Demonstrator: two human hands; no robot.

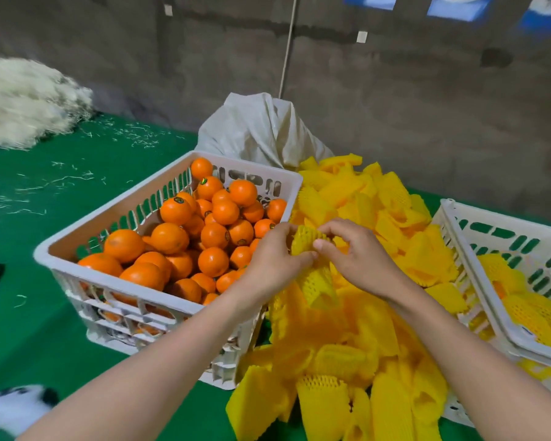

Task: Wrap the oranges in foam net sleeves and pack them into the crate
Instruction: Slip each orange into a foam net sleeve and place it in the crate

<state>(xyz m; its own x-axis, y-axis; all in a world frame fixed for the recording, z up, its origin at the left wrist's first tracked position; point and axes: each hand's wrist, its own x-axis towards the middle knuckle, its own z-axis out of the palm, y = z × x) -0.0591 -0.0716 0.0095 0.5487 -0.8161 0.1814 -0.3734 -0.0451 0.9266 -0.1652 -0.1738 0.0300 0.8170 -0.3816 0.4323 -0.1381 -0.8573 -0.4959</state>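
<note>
A white crate (77, 240) on the left is heaped with bare oranges (172, 237). Right of it lies a big pile of yellow foam net sleeves (363, 313). Above that pile my left hand (274, 262) and my right hand (360, 259) both pinch one yellow foam net sleeve (304, 241) between fingers and thumbs; whether an orange is inside it I cannot tell. At the right edge a second white crate (458, 237) holds wrapped oranges (522, 310) in yellow netting.
Everything rests on a green table cover (45, 329). A white sack (258, 128) stands behind the crates against a grey wall. A heap of pale shredded fibre (23, 100) lies at the far left, with loose strands scattered nearby.
</note>
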